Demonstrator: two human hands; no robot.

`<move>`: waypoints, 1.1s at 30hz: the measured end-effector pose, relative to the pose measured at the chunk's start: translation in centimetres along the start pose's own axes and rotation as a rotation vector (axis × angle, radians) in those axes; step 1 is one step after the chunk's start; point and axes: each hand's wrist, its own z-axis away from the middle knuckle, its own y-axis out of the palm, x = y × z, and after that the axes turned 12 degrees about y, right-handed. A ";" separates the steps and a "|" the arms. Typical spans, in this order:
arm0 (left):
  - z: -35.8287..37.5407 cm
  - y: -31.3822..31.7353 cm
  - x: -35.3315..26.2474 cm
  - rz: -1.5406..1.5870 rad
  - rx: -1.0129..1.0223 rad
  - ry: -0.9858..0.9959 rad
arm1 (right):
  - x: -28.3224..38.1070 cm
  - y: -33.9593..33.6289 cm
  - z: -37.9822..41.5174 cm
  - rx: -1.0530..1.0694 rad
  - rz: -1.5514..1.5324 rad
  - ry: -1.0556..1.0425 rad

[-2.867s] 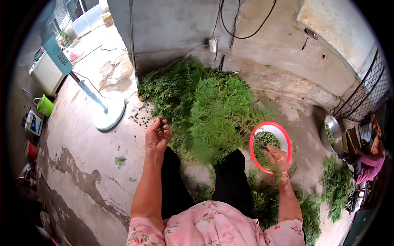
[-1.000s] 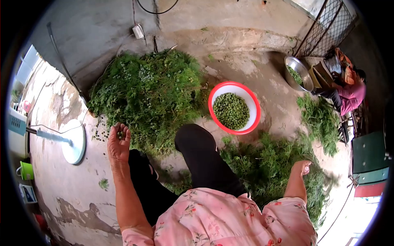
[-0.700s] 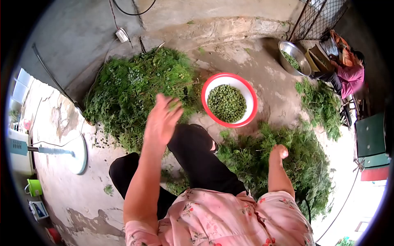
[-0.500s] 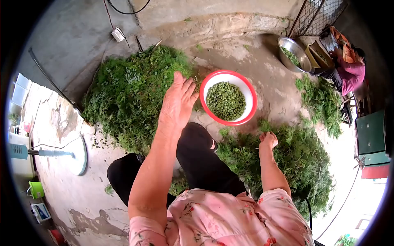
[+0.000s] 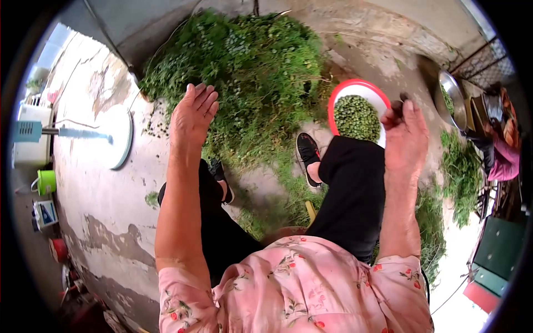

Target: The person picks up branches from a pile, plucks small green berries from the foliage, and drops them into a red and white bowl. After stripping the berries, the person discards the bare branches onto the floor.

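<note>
My left hand (image 5: 191,116) is raised in front of a large heap of green leafy plants (image 5: 250,66). Its fingers are stretched out and nothing is in them. Over the right side of a white basin with a red rim (image 5: 363,83) is my right hand (image 5: 406,133), its fingers partly bent and apart, with dark fingertips. I see nothing held there. Small round green pods (image 5: 357,117) fill much of the basin, which stands on the floor beyond my right knee.
A person in a pink top (image 5: 504,158) sits at the far right beside a metal bowl (image 5: 456,102) of green pods. More cut plants (image 5: 462,177) lie on the right. A pedestal fan (image 5: 83,136) lies at left, near a green bucket (image 5: 46,182).
My view has swung left, so the basin and heap appear farther right. My right hand has risen from the plants on the right to the basin's side; my left hand has moved away from the basin.
</note>
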 end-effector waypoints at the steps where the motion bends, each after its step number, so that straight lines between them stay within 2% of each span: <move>1: -0.4 -0.7 -0.1 0.025 -0.051 -0.013 | -1.4 1.1 -0.6 0.039 0.003 0.027; 5: -2.2 -3.2 -0.1 0.103 -0.252 -0.034 | -8.9 3.7 -4.8 0.052 0.133 0.104; 7: -2.6 -3.7 -0.6 0.128 -0.233 -0.004 | -14.4 2.1 -8.3 -0.004 0.147 0.215; 9: -2.7 -3.0 -1.8 0.143 -0.210 0.040 | -18.8 0.9 -10.2 -0.117 0.327 0.374; 11: -2.9 -2.5 -2.4 0.148 -0.193 0.067 | -24.3 -1.5 -11.8 -0.107 0.309 0.498; 13: -3.0 -1.9 -2.8 0.133 -0.195 0.084 | -27.6 -0.8 -11.9 -0.150 0.268 0.654; 16: -2.7 -1.5 -3.0 0.128 -0.222 0.050 | -32.8 -0.1 -13.6 -0.037 0.144 0.862; 20: -2.3 -2.1 -3.5 0.144 -0.224 0.014 | -36.6 3.0 -16.1 -0.020 -0.071 0.860; 25: -2.5 -2.4 -3.8 0.113 -0.296 0.015 | -39.1 7.5 -18.5 -0.181 -0.138 0.816; 29: -3.0 -2.2 -3.7 0.110 -0.276 0.012 | -39.3 9.6 -18.7 -0.254 0.031 0.794; 32: -3.1 -1.7 -3.6 0.119 -0.275 -0.007 | -38.8 10.0 -16.4 -0.173 0.031 0.817; 33: -3.2 -1.6 -3.5 0.113 -0.279 -0.007 | -38.4 9.8 -15.5 -0.088 0.001 0.814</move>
